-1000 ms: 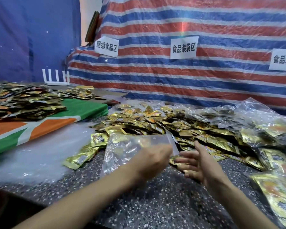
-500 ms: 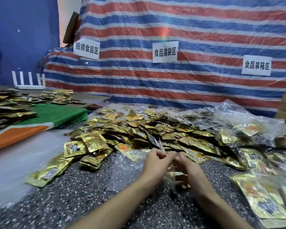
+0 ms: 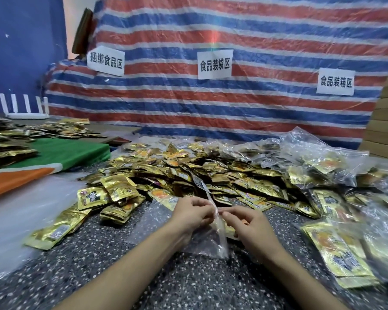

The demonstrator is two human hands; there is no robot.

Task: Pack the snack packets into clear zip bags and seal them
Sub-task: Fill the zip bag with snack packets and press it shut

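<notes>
A clear zip bag [image 3: 157, 217] lies on the speckled tabletop [image 3: 188, 285] in front of me, its mouth strip standing up between my hands. My left hand [image 3: 192, 212] pinches the strip from the left. From the right, my right hand [image 3: 248, 225] pinches the same strip, fingertips almost meeting the left ones. Behind the hands spreads a big heap of gold snack packets [image 3: 188, 171]. I cannot tell whether the bag holds any packets.
Filled clear bags [image 3: 323, 162] pile up at the right, with more gold packets [image 3: 336, 253] near the right edge. A green and orange cloth [image 3: 61, 153] with packets on it lies left. White foam sheet [image 3: 20, 211] covers the near left. A striped tarp [image 3: 211, 108] with paper labels hangs behind.
The bag came down from being held up open onto the table. Both hands closed together on its mouth strip, and my view has shifted rightwards.
</notes>
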